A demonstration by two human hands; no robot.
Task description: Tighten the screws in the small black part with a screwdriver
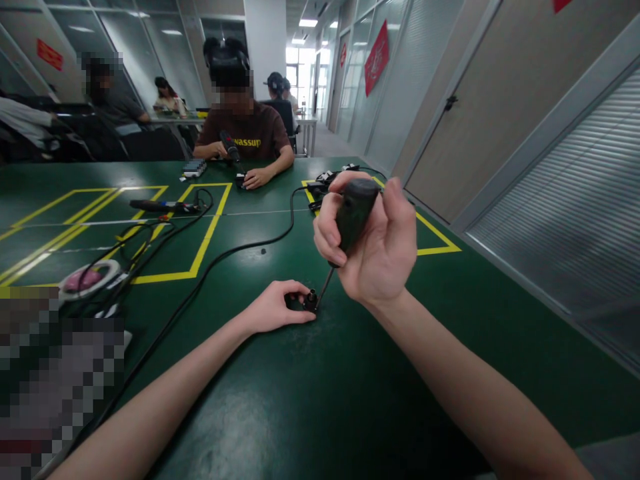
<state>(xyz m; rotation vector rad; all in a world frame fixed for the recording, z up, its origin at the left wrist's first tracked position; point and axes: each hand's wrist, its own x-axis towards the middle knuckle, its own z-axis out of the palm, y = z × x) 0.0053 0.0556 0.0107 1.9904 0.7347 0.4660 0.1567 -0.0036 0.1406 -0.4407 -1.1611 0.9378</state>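
My right hand [383, 247] is wrapped round the thick dark handle of a screwdriver [356, 210], held tilted above the table. Its thin shaft slopes down to the left, and the tip meets or nearly meets a small black part [311, 301] with a short upright cylinder. Low on the green table [280, 393], my left hand [280, 307] grips that part from the left, with thumb and forefinger on either side. The exact contact of the tip is too small to make out.
A black cable [235, 248] runs across the table to my left. Beyond it lie a corded black tool [163, 205] and a white tape roll [90, 280]. Black items [325, 180] sit behind my right hand. Opposite, a person [245, 130] works with a similar tool.
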